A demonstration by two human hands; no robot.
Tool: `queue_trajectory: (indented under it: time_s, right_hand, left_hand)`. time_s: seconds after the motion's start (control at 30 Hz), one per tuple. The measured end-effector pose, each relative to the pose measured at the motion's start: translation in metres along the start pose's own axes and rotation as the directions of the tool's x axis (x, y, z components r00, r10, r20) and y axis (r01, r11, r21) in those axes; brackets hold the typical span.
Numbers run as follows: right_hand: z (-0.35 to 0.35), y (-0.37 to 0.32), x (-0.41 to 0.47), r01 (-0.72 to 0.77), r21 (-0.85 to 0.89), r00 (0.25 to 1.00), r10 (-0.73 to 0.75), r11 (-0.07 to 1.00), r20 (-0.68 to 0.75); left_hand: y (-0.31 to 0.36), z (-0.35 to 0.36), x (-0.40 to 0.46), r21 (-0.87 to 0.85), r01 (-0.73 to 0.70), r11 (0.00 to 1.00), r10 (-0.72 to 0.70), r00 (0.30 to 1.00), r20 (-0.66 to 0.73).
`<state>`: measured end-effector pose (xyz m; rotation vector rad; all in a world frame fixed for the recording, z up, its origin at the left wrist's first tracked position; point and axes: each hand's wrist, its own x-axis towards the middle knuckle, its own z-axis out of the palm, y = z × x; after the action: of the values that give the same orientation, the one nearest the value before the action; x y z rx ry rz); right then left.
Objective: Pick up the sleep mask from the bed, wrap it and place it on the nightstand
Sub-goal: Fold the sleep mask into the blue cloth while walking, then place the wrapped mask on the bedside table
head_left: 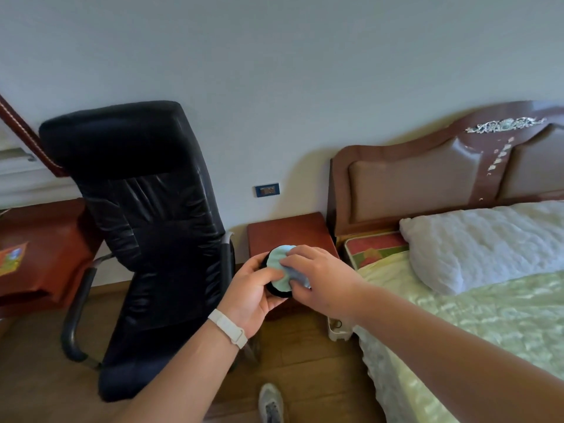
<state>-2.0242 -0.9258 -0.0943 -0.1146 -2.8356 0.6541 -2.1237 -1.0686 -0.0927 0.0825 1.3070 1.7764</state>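
Note:
The sleep mask, light blue with a black edge, is bunched into a roll between both hands, held in the air just in front of the nightstand. My left hand cups it from below and the left. My right hand grips its right side, fingers over the blue fabric. The nightstand is a small reddish-brown cabinet against the wall, between the chair and the bed. Part of the mask is hidden by my fingers.
A black office chair stands left of the nightstand. The bed on the right has a white pillow and a brown headboard. A red-brown desk is at the far left. My shoe rests on the wooden floor.

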Motion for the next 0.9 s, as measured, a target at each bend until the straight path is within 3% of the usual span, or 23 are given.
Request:
queue_trajectory:
  time_s: [0.37,0.67,0.9]
  right_hand:
    - [0.014,0.087,0.134,-0.180,-0.051,0.980,0.183,0.982,0.082]
    - [0.028,0.126,0.241,-0.207,-0.022,0.976,0.208,0.978,0.068]
    - [0.038,0.161,0.289,-0.156,-0.040,0.981,0.160,0.987,0.112]
  left_hand:
    - [0.047,-0.020,0.175,-0.093,0.128,0.987,-0.121,0.989,0.084]
    - [0.118,-0.049,0.288,0.068,0.090,0.994,-0.097,0.990,0.103]
    - [0.126,-0.058,0.344,0.005,0.122,0.993,-0.122,0.991,0.056]
